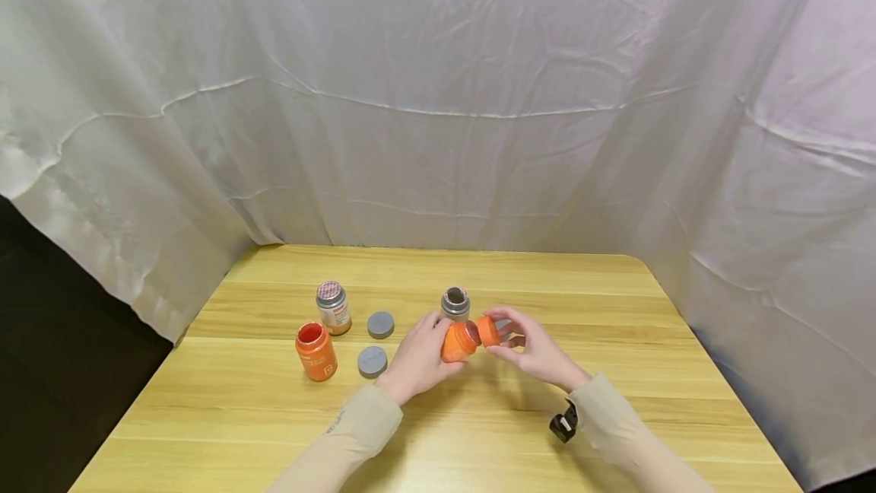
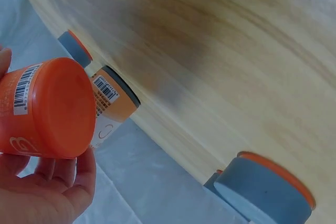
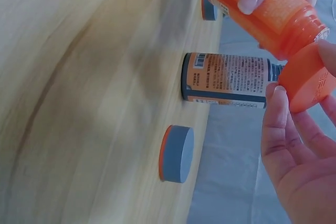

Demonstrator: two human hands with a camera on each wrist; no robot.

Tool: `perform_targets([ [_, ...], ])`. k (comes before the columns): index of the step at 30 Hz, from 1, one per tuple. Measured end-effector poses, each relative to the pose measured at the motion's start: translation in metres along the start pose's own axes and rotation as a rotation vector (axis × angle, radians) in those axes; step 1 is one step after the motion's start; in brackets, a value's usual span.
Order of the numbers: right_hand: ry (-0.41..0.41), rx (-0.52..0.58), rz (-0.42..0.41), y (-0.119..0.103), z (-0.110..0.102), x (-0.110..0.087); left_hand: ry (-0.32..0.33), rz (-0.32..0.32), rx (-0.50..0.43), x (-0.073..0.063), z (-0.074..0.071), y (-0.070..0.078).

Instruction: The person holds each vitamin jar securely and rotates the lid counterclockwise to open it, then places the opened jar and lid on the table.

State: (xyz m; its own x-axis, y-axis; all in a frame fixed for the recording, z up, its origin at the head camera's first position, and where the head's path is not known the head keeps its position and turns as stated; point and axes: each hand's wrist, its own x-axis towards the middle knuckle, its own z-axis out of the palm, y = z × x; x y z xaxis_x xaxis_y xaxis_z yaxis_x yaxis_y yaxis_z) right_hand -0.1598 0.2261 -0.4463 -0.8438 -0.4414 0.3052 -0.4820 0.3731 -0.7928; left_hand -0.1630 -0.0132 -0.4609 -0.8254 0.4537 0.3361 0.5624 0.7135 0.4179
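In the head view my left hand [image 1: 420, 356] grips an orange bottle [image 1: 457, 342], tilted with its mouth toward the right. My right hand [image 1: 537, 348] pinches an orange cap [image 1: 489, 331] close beside that mouth. The right wrist view has the cap [image 3: 307, 80] tilted against the rim of the bottle [image 3: 268, 17]; whether they touch, I cannot tell. Just behind the hands stands an uncapped grey bottle [image 1: 455, 303], whose orange and white label [image 3: 231, 74] faces the right wrist camera. The left wrist view shows the held bottle's orange base [image 2: 65, 108].
Left on the wooden table [image 1: 274, 432] stand an uncapped orange bottle [image 1: 316, 352] and a grey-necked bottle [image 1: 334, 310] with a patterned seal over its mouth. Two grey caps [image 1: 372, 361] lie nearby. Another grey cap [image 3: 178, 154] lies near my right hand. Grey curtains [image 1: 438, 158] surround the table.
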Motion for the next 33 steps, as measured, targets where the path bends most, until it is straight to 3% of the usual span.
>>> perform_targets([
  [7, 0.03, -0.022, 0.012, 0.006, -0.002, -0.003, -0.025, -0.088, -0.133, 0.001, -0.002, 0.003],
  [14, 0.069, -0.082, 0.025, 0.008, -0.003, -0.006, 0.006, -0.148, -0.265, 0.003, -0.004, 0.004],
  [21, 0.111, -0.201, -0.027, 0.009, -0.004, -0.007, 0.032, -0.219, -0.373, 0.003, -0.006, 0.005],
  [27, 0.099, -0.35, -0.101, 0.013, -0.004, -0.009, 0.043, -0.23, -0.426, 0.003, -0.006, 0.004],
  [33, 0.046, -0.461, -0.086, 0.012, -0.003, -0.011, 0.038, -0.233, -0.441, 0.002, -0.005, 0.004],
])
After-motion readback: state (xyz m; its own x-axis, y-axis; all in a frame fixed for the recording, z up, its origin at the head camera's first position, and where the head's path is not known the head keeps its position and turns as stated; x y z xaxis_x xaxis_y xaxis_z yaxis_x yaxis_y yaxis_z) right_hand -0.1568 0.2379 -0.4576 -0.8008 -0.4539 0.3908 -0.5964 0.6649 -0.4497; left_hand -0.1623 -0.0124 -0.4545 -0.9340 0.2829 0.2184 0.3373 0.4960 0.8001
